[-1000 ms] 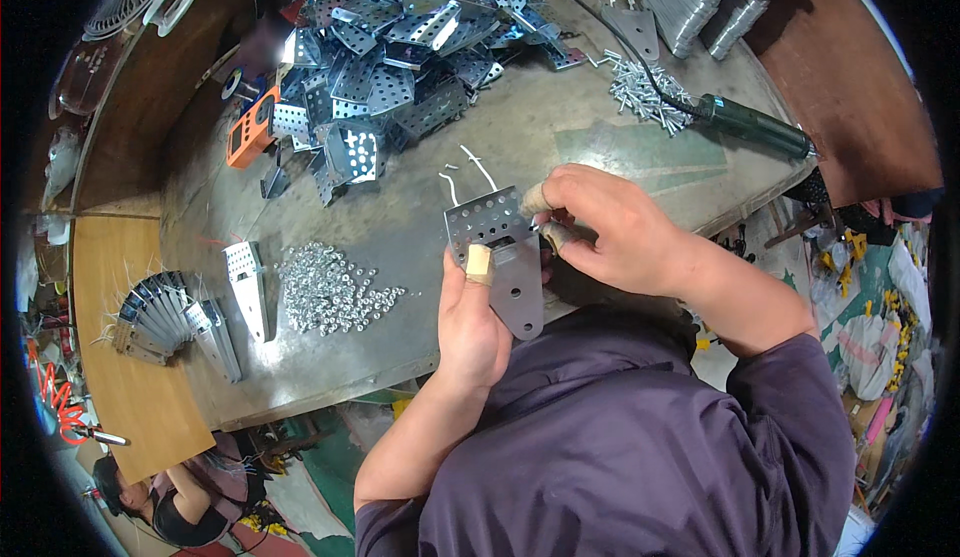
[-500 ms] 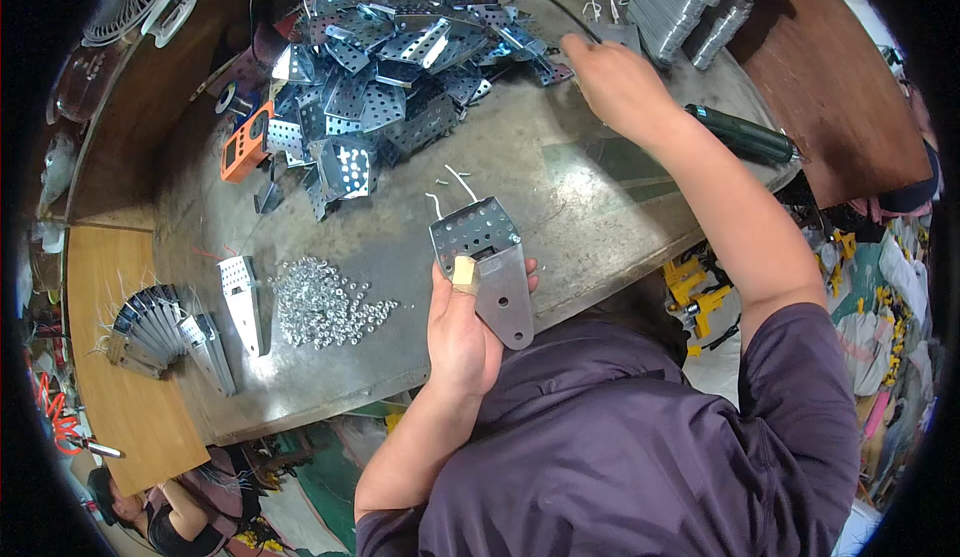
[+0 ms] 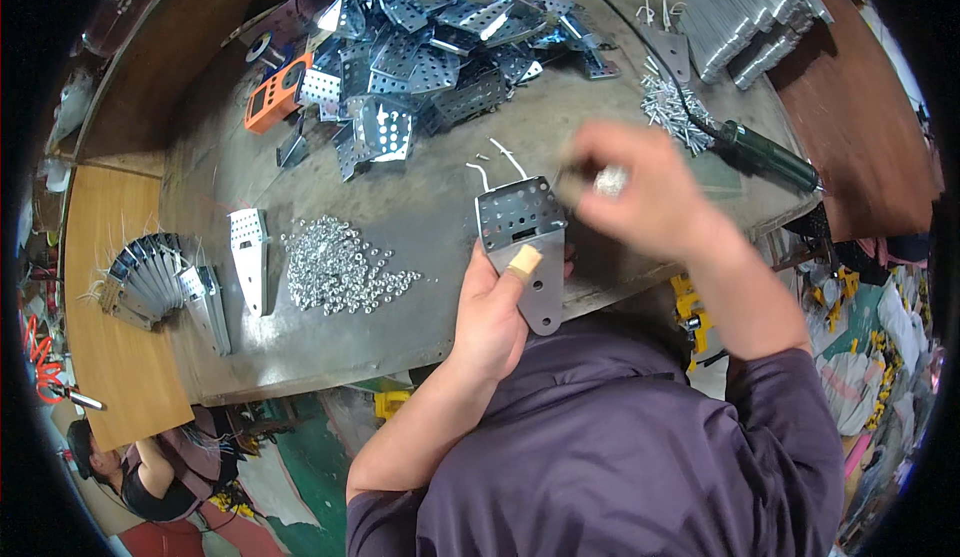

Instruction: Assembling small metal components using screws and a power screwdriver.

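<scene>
Matt grey metal plate [image 3: 525, 232]

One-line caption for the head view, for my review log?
Left hand holds a perforated metal plate over the workbench; blurred right hand beside it carries something small and shiny.

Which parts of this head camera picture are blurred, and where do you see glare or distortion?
In the head view, the right hand is smeared by motion blur, so what it carries cannot be made out; the left hand and the perforated metal plate it holds are sharp. Glare shines on the pile of plates and the heap of small nuts. The table edge bends near the dark fisheye rim.
</scene>
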